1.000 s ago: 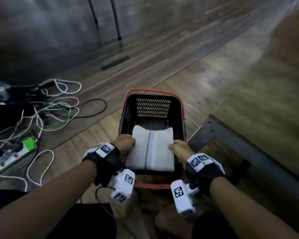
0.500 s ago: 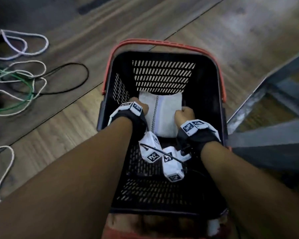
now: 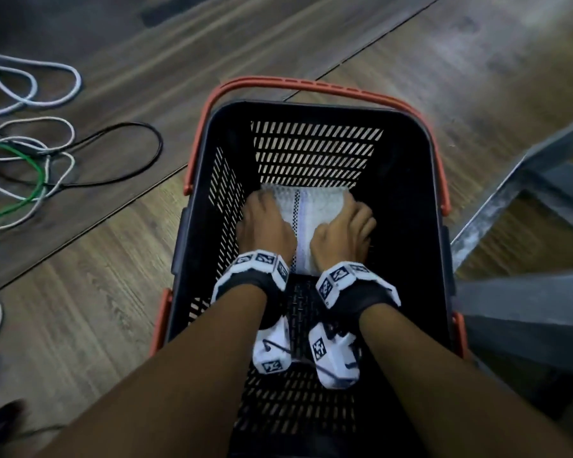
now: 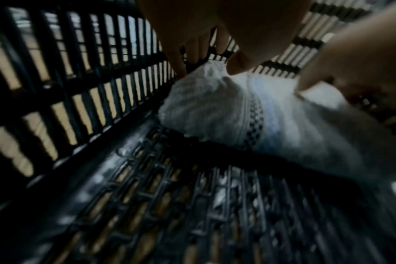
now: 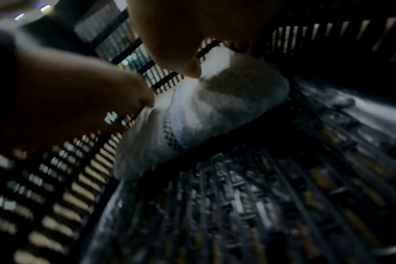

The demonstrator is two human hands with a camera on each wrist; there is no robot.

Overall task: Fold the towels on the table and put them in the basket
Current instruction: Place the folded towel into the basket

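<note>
A folded white towel [image 3: 315, 209] with a checked stripe lies at the far end of the black basket [image 3: 407, 180], which has red handles. My left hand [image 3: 263, 219] holds the towel's left side, and my right hand [image 3: 348, 226] holds its right side. In the left wrist view the left hand [image 4: 206, 62] has its thumb on top of the towel [image 4: 215, 107] and its fingers down along the edge. The right wrist view shows the right hand [image 5: 215, 57] the same way on the towel [image 5: 226, 100]. The towel's underside is hidden.
The basket stands on a wooden floor [image 3: 96, 309]. Loose white, green and black cables [image 3: 30, 160] lie on the floor to the left. A grey metal frame [image 3: 526, 193] runs close along the basket's right side. The near half of the basket floor [image 3: 295, 408] is bare.
Both hands have carried the towel from above the near rim down into the basket, to its far end. The head view has tilted down over the basket.
</note>
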